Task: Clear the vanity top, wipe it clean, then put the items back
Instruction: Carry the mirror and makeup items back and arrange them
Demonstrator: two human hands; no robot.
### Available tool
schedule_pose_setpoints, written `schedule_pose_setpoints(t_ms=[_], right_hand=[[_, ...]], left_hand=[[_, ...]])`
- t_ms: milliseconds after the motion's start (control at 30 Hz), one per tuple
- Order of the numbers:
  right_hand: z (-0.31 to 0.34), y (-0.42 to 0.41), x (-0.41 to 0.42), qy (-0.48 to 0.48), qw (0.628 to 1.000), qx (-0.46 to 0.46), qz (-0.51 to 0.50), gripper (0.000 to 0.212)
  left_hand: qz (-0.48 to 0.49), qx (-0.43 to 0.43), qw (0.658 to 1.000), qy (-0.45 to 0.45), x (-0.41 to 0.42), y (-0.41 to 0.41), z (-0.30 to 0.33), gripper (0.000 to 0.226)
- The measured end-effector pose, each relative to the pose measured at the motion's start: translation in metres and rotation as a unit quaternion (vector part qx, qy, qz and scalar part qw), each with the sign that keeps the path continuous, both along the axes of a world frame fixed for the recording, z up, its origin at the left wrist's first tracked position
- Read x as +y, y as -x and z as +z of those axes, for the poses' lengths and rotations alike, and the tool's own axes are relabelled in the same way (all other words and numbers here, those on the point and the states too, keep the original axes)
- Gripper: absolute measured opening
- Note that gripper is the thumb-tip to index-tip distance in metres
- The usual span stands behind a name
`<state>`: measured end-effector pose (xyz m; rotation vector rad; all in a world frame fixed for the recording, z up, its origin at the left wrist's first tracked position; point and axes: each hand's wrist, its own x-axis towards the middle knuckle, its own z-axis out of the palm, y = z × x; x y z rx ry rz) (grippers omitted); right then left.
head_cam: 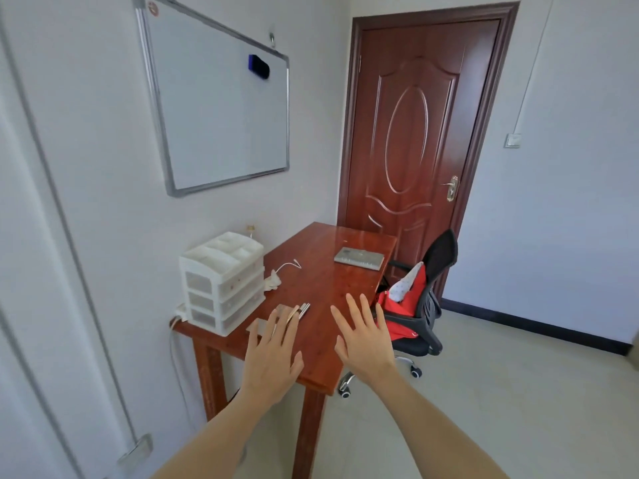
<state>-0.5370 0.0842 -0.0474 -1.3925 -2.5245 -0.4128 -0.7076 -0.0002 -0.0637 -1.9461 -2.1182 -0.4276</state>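
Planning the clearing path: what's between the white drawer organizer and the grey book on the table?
Head view: a crumpled white cloth with a white cable, then bare tabletop.

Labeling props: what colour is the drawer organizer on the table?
White, with translucent drawer fronts: the drawer organizer shows best in the head view.

I see pale walls, with a whiteboard [221, 105] hanging tilted on the left one and a blue eraser [258, 66] stuck to it. A reddish-brown panelled door [411, 133] stands shut ahead. A black office chair [428, 305] sits on the light tiled floor [501, 392] beside the wooden desk [328, 271].
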Motion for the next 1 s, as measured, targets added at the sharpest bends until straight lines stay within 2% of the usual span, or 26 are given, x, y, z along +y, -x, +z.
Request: schedule_pose_setpoints(t_ms=[300, 500, 733, 867, 1000], right_hand=[[-0.081, 0.042, 0.095, 0.093, 0.995, -0.021, -0.012, 0.049], [-0.126, 0.079, 0.170, 0.130, 0.991, -0.039, 0.020, 0.045], [-0.171, 0.118, 0.273, 0.188, 0.970, -0.100, 0.117, 0.059], [-0.190, 0.136, 0.316, 0.208, 0.948, -0.147, 0.192, 0.061], [-0.204, 0.162, 0.345, 0.218, 0.930, -0.154, 0.254, 0.065]], left_hand=[[0.007, -0.046, 0.991, 0.123, 0.089, 0.046, -0.071, 0.060], [0.044, -0.022, 0.984, 0.173, 0.157, 0.071, -0.113, 0.061], [0.117, -0.046, 0.964, 0.235, 0.228, 0.101, -0.162, 0.063], [0.149, -0.049, 0.952, 0.264, 0.253, 0.115, -0.175, 0.070], [0.176, -0.035, 0.945, 0.275, 0.265, 0.134, -0.179, 0.076]])
